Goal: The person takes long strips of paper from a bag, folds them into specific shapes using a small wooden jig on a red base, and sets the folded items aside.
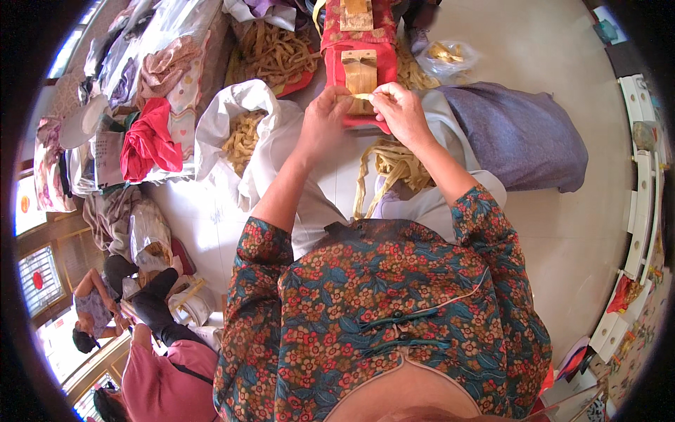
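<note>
Between my two hands a short pale yellow strip [362, 96] is stretched. My left hand [329, 113] pinches its left end, slightly blurred, and my right hand [398, 108] pinches its right end. The strip lies just over the lower part of a wooden block [359, 71] with two small holes at its top, which rests on a red cloth [387, 66]. Long yellowish strips [395, 163] lie bunched below my right hand, near my foot. A white cloth sack [211, 132] at the left holds shorter yellowish pieces [245, 138].
Behind the sack is a heap of brownish strips [277, 55]. A clear plastic bag [447, 59] with yellow pieces stands on the floor. A blue-grey cloth bundle [517, 137] lies at the right. Two people sit at the lower left, near a bench piled with cloths [150, 140].
</note>
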The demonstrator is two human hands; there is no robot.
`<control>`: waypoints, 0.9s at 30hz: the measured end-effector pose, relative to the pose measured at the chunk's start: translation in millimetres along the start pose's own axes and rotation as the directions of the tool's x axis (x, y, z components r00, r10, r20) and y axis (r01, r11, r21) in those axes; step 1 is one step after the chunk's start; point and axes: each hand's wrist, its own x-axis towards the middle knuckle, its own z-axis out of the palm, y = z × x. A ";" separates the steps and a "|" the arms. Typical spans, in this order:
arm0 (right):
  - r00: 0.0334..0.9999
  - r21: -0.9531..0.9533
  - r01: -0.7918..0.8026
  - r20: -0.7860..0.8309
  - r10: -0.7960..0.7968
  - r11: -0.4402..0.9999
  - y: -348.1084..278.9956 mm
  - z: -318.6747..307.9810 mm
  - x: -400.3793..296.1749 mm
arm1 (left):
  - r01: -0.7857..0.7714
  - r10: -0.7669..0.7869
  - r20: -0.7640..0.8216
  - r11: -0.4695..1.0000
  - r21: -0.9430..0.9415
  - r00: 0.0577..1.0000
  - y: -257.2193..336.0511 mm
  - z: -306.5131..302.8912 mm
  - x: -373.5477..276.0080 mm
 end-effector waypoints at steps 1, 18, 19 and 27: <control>1.000 -0.010 -0.001 -0.006 0.001 1.000 -0.2 -0.2 2.7 | 0.007 -0.007 0.005 1.000 0.007 1.000 0.2 -0.2 3.1; 0.807 0.591 -0.572 0.528 0.263 0.568 5.9 -16.0 -17.3 | 0.277 -0.332 -0.062 0.865 -0.419 0.941 22.9 3.8 -41.6; 0.797 0.649 -0.592 0.561 0.225 0.478 1.4 -11.9 -25.9 | 0.321 -0.382 -0.029 0.813 -0.485 0.924 25.3 2.8 -49.6; 0.716 0.482 -0.623 0.669 0.201 0.616 -4.3 6.8 -67.7 | 0.224 -0.152 0.171 0.788 -0.573 0.973 35.4 15.9 -86.4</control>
